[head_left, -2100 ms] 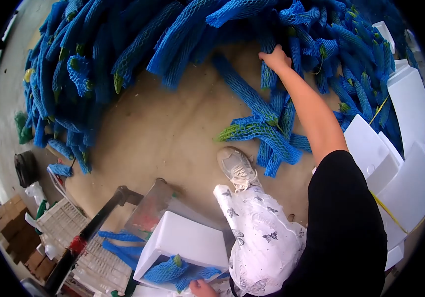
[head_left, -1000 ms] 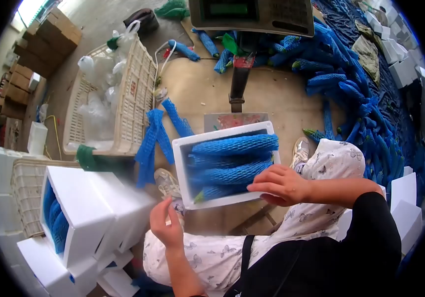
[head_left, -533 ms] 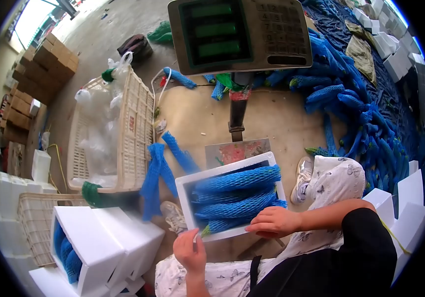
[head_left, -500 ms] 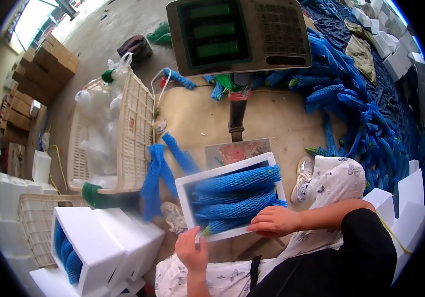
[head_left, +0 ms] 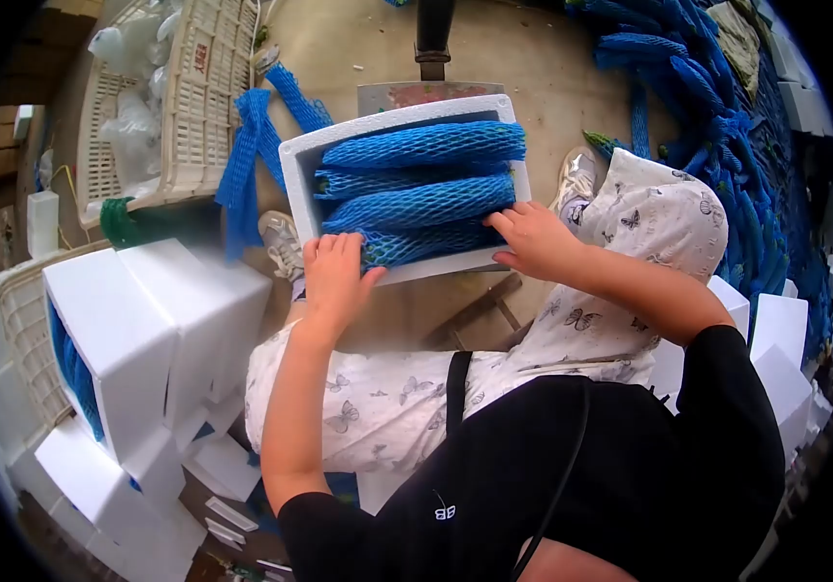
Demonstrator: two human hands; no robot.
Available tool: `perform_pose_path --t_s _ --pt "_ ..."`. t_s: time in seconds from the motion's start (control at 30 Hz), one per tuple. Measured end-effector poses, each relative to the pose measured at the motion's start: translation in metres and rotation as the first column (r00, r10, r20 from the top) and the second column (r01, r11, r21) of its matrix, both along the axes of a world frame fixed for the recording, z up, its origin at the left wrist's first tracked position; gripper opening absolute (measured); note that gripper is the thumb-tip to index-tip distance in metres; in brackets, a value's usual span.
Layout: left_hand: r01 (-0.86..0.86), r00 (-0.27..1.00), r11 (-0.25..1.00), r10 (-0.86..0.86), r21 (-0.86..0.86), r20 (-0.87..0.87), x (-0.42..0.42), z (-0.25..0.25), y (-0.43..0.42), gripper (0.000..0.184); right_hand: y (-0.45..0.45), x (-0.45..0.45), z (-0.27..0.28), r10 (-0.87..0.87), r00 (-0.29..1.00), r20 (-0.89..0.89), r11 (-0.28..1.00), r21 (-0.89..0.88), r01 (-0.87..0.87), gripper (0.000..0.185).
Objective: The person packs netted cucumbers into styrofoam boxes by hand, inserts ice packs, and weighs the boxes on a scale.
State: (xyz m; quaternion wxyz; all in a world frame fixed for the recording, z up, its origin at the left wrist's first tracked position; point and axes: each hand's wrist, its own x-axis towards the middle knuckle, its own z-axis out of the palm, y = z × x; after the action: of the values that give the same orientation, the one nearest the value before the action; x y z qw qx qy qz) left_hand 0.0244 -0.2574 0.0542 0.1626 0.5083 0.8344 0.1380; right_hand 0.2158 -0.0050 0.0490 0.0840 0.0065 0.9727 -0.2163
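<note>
A white foam box [head_left: 302,160] sits tilted in front of me, holding several long vegetables [head_left: 424,199] in blue foam-net sleeves, laid side by side. My left hand [head_left: 334,279] is at the box's near left corner, its fingers bent over the rim against the end of the nearest sleeve and its thumb along the near wall. At the near right corner, my right hand [head_left: 536,242] has its fingertips inside by the sleeve ends, with the thumb outside the rim. Just behind the box shows the scale's metal platform [head_left: 378,99], below its dark post [head_left: 433,39].
To the left stands a cream plastic crate [head_left: 205,92] with clear bags; loose blue net sleeves [head_left: 239,179] lie beside it. White foam boxes [head_left: 111,310] are stacked at lower left. A heap of blue-netted vegetables [head_left: 717,145] lies right, with more foam boxes [head_left: 780,339] below it.
My view has tipped downward, so the scale's display has left the frame. My left hand has shifted from outside the corner to over the rim; my right fingers now reach inside.
</note>
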Motion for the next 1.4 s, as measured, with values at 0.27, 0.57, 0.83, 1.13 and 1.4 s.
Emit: perform_pose_path --t_s 0.27,0.57,0.83,1.13,1.4 --pt "0.029 1.000 0.999 -0.029 -0.023 -0.003 -0.002 0.002 0.014 0.058 0.001 -0.010 -0.003 0.013 1.000 0.011 0.999 0.040 -0.014 0.029" --pt "-0.168 0.979 0.898 0.200 0.406 -0.039 0.014 -0.056 0.006 0.047 -0.014 -0.033 0.027 0.003 0.990 -0.138 1.000 -0.009 -0.004 0.040" --pt "-0.303 0.950 0.918 0.270 0.257 0.159 0.039 -0.030 0.013 0.054 -0.037 -0.072 -0.025 -0.140 0.983 -0.117 0.968 -0.224 0.111 0.051" --pt "-0.146 0.987 0.935 0.114 0.323 0.114 0.010 -0.044 0.009 0.049 0.005 -0.041 -0.012 -0.149 0.977 -0.155 0.985 -0.109 0.133 0.034" --pt "-0.303 0.942 0.885 0.334 0.354 -0.030 -0.016 -0.023 0.064 0.027 0.016 -0.068 -0.008 -0.002 0.948 0.319 0.998 0.061 -0.018 0.028"
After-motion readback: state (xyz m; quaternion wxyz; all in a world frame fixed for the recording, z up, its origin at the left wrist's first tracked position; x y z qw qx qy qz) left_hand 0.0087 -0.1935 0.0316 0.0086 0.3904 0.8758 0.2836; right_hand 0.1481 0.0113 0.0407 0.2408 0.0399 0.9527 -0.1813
